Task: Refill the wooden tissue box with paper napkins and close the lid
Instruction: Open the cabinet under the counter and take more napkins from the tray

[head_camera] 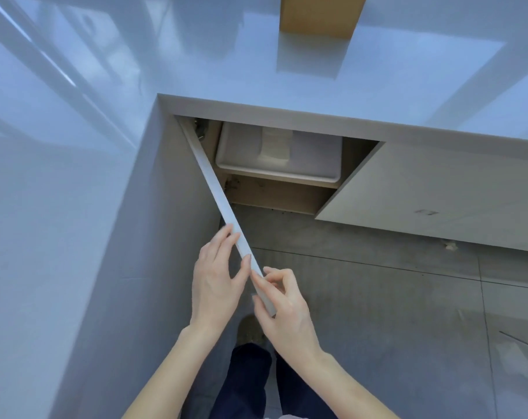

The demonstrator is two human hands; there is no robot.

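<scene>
The wooden tissue box point(321, 15) stands at the far edge of the glossy white counter point(226, 55), partly cut off by the frame's top. Below the counter a cabinet door point(223, 207) is swung open towards me. My left hand point(217, 279) rests with straight fingers against the door's top edge. My right hand point(282, 303) pinches that same edge near its free end. Inside the cabinet a white plastic bin point(235, 158) holds a stack of pale paper napkins point(275, 146).
A second cabinet door point(438, 192) on the right stays closed. Grey tiled floor point(377, 313) lies below, with my dark trouser legs point(250, 379) and a shoe at the bottom. The counter wraps round the left side.
</scene>
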